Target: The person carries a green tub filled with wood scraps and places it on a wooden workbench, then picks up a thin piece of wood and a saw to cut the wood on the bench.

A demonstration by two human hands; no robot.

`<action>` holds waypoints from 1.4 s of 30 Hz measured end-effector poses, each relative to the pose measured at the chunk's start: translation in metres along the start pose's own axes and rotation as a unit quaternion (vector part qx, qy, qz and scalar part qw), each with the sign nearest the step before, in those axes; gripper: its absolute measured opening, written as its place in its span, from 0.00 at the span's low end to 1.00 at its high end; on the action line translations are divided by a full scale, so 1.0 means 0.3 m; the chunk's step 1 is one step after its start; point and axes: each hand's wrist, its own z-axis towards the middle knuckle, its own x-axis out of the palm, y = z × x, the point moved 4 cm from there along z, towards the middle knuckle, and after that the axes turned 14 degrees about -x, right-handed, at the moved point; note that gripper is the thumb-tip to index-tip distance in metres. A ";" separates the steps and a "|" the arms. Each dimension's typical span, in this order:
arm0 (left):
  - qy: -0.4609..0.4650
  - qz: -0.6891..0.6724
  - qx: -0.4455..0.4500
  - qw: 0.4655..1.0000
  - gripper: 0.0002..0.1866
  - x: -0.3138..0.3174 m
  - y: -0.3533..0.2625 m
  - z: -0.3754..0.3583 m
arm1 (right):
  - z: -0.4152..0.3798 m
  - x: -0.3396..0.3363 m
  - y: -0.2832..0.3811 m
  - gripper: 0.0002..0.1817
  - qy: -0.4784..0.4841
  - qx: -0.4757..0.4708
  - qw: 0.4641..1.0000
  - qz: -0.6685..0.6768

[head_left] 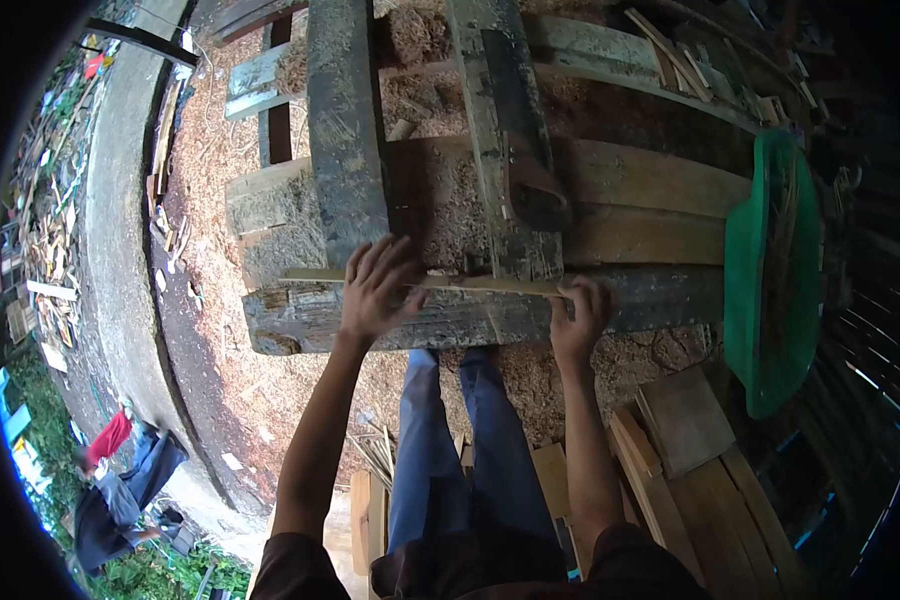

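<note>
A thin, narrow wooden strip lies crosswise along the near beam of a rough timber bench. Its right end is pinched between the thumb and fingers of my right hand. My left hand is over the strip's left part, fingers spread, with some blur; whether it presses on the strip is unclear. Beyond my right hand, a handsaw rests on a dark plank, its handle toward me.
Sawdust covers the ground. A green plastic container stands at the right. Stacked boards lie at lower right. A person in dark clothing is at lower left, beyond a concrete edge.
</note>
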 end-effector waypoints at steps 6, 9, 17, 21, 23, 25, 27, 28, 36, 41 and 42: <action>-0.001 -0.066 -0.005 0.998 0.14 0.007 -0.012 -0.133 | -0.038 0.033 0.015 0.10 -0.036 -0.092 0.994 -0.042; -0.055 -0.111 -0.032 0.992 0.14 0.038 -0.020 -0.150 | -0.063 0.048 0.008 0.10 -0.032 -0.092 0.993 -0.067; -0.109 -0.129 -0.087 0.982 0.09 0.067 -0.020 -0.158 | -0.085 0.114 -0.010 0.07 0.040 -0.039 0.994 -0.098; -0.101 -0.121 -0.072 0.985 0.10 0.030 -0.052 -0.130 | -0.013 0.096 0.150 0.11 0.056 -0.090 0.994 -0.031; -0.063 -0.104 -0.060 0.991 0.11 0.039 -0.076 -0.112 | 0.006 0.118 0.212 0.13 0.067 -0.133 0.989 0.010; -0.055 -0.088 -0.044 0.994 0.11 0.045 -0.107 -0.072 | 0.040 0.162 0.239 0.12 0.102 -0.125 0.984 0.077; -0.038 -0.083 -0.039 0.995 0.13 0.067 -0.111 -0.031 | 0.079 0.195 0.244 0.12 0.106 -0.110 0.985 0.074; -0.037 -0.083 -0.038 0.995 0.13 0.079 -0.109 -0.022 | 0.095 0.210 0.240 0.12 0.112 -0.094 0.987 0.070; -0.060 -0.042 -0.114 0.991 0.21 0.062 -0.079 0.036 | 0.121 0.234 0.244 0.14 0.114 -0.112 0.986 0.046; -0.062 0.026 -0.151 0.986 0.29 0.106 -0.020 0.165 | 0.141 0.241 0.214 0.16 0.121 -0.074 0.989 0.045; -0.045 0.051 -0.155 0.985 0.33 0.127 -0.012 0.191 | 0.146 0.240 0.214 0.16 0.128 -0.078 0.987 0.055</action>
